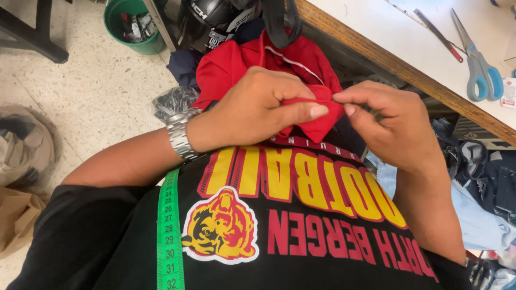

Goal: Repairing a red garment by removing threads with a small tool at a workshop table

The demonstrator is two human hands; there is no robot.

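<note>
A red garment (242, 62) lies bunched in front of me, over my lap. My left hand (258, 107), with a metal watch at its wrist, pinches a fold of the red cloth between thumb and fingers. Touching it from the right, my right hand (389, 123) pinches the same fold at its edge. Both hands meet at the middle of the view, fingertips close together. Whether the right hand also holds a small tool is hidden by its fingers. A green measuring tape (170, 236) hangs over my black printed shirt.
A white worktable with a wooden edge (408, 70) runs across the upper right, with blue-handled scissors (481, 67) on it. A green bucket (131, 27) stands on the floor at upper left. A black helmet (215, 21) sits behind the garment. Clothes pile at the right, bags at the left.
</note>
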